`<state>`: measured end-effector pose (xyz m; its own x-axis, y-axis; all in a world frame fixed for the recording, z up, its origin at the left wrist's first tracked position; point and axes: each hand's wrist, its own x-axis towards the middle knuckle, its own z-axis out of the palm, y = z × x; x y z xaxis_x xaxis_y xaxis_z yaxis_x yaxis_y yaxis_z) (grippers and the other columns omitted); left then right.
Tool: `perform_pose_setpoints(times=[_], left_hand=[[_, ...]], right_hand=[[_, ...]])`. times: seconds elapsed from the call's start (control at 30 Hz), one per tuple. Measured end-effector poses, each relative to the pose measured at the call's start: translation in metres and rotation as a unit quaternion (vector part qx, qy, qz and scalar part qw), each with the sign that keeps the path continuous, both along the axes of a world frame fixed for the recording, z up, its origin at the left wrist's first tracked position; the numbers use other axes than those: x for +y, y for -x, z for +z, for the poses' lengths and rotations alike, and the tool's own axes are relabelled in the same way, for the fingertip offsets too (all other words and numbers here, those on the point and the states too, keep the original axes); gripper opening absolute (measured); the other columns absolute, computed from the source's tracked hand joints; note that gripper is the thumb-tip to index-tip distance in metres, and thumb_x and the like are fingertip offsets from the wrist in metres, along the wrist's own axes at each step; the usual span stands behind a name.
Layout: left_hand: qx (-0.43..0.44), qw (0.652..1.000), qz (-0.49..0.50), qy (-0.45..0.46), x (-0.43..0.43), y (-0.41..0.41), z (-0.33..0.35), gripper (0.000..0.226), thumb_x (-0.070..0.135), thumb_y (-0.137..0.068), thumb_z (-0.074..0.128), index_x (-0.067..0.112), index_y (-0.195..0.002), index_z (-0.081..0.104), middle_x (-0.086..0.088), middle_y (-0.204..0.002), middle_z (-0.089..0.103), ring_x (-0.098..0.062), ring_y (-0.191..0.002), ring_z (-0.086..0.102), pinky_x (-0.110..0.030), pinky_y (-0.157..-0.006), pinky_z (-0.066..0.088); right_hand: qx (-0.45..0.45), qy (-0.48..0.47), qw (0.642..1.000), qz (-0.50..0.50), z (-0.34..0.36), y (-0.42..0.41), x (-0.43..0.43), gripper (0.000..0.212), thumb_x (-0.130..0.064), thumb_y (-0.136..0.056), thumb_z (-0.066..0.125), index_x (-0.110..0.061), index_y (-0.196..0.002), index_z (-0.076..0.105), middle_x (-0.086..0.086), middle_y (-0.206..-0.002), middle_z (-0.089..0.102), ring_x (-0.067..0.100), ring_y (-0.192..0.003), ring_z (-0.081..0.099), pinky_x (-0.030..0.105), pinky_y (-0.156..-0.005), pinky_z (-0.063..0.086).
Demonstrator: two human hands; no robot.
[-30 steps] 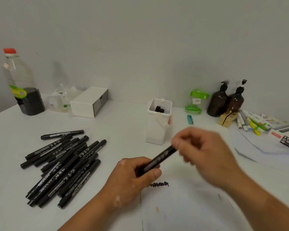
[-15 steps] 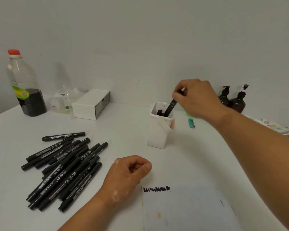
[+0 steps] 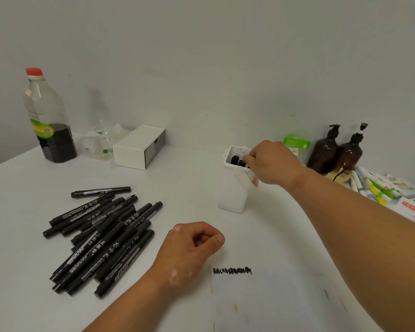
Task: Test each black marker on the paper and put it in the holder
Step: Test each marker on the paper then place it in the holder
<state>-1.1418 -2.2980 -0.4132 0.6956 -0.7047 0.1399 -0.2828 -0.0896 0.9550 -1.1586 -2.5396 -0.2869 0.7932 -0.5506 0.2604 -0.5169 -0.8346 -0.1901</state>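
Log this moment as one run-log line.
right hand: at holder rim, grip unclear | left hand: curled, empty, beside paper | marker pile: on table

**Legible print on the desk**
Barrels of the black markers [image 3: 101,236] bear "M20"; their remaining characters are too blurred to read.
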Motion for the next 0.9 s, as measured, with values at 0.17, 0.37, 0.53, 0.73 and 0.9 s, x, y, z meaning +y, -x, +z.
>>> perform_pose_setpoints(times=[0.17,0.37,0.53,0.73,0.9], left_hand=[[-0.007,1.000,0.001,-0.009,0.002,0.001,0.003,0.008,0.035,-0.085,0.074,0.031,-0.077,0.075,0.011,-0.063,0.063,-0.004,-0.054,0.051,-0.015,-0.055,0.041],[-0.127,0.990,0.005,-0.066,0.010,0.009,0.014,0.008,0.029,-0.086,0.074,0.024,-0.079,0.075,0.014,-0.060,0.062,0.001,-0.052,0.049,-0.009,-0.056,0.038],[-0.377,0.892,0.113,-0.222,0.046,-0.008,0.032,0.009,0.030,-0.087,0.066,0.024,-0.086,0.072,0.010,-0.078,0.066,-0.007,-0.070,0.059,-0.023,-0.068,0.049],[-0.374,0.815,0.177,-0.406,0.107,-0.021,0.030,0.013,0.039,-0.088,0.063,0.027,-0.092,0.066,0.009,-0.092,0.058,-0.015,-0.085,0.057,-0.032,-0.075,0.054],[-0.387,0.800,0.193,-0.415,0.116,-0.005,0.017,0.014,0.034,-0.089,0.059,0.025,-0.097,0.066,0.008,-0.096,0.059,-0.016,-0.086,0.057,-0.031,-0.072,0.053]], right_hand=[[-0.175,0.019,0.984,0.033,0.005,0.039,0.019,0.025,-0.032,-0.096,0.058,-0.023,-0.080,0.076,-0.006,-0.072,0.067,0.020,-0.070,0.059,0.031,-0.064,0.043],[-0.125,-0.085,0.987,0.055,-0.069,0.132,0.067,0.018,-0.034,-0.090,0.071,-0.040,-0.074,0.067,-0.012,-0.068,0.060,0.004,-0.067,0.056,0.024,-0.062,0.042],[-0.123,-0.120,0.982,0.082,-0.107,0.167,0.073,0.027,-0.027,-0.086,0.076,-0.043,-0.068,0.065,-0.011,-0.066,0.061,0.006,-0.072,0.059,0.015,-0.062,0.038],[-0.177,-0.145,0.968,0.102,-0.119,0.173,0.079,0.024,-0.022,-0.085,0.077,-0.038,-0.069,0.069,-0.012,-0.064,0.061,0.008,-0.076,0.059,0.014,-0.066,0.042],[-0.202,-0.161,0.959,0.118,-0.121,0.180,0.078,0.023,-0.021,-0.085,0.078,-0.037,-0.070,0.070,-0.012,-0.066,0.062,0.011,-0.074,0.059,0.016,-0.066,0.042]])
